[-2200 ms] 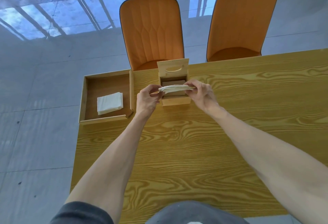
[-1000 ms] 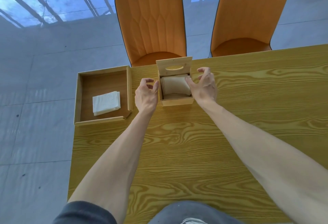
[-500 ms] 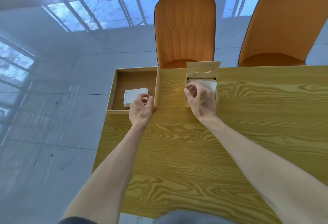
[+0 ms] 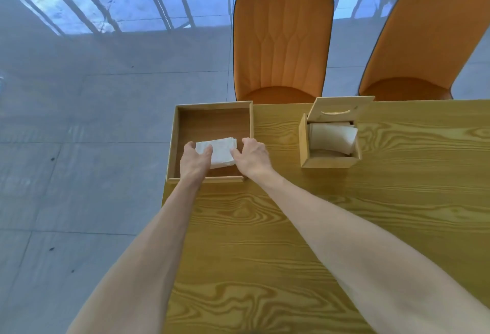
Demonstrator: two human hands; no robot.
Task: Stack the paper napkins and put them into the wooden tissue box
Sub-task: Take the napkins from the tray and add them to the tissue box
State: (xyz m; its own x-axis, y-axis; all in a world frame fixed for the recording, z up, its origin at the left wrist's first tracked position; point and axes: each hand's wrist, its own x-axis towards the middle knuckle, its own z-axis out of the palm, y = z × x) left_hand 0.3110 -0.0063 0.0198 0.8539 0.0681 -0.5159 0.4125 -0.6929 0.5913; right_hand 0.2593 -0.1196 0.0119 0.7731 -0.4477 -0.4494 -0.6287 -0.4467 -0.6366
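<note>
**Napkins split between tray and tissue box**

You have a small white stack of paper napkins [image 4: 221, 153] lying flat in the near part of the shallow wooden tray [image 4: 212, 107] at the table's left edge, its corners turned slightly askew to the tray walls. The layers show along its far right edge. To the right, well apart from the tray, stands your wooden tissue box [image 4: 328, 161], a light-coloured cube with its slotted lid [image 4: 342, 109] tipped up at the back. Inside it sits a bundle of napkins [image 4: 332, 137], bowed upward in the middle and reaching near the rim.
</note>
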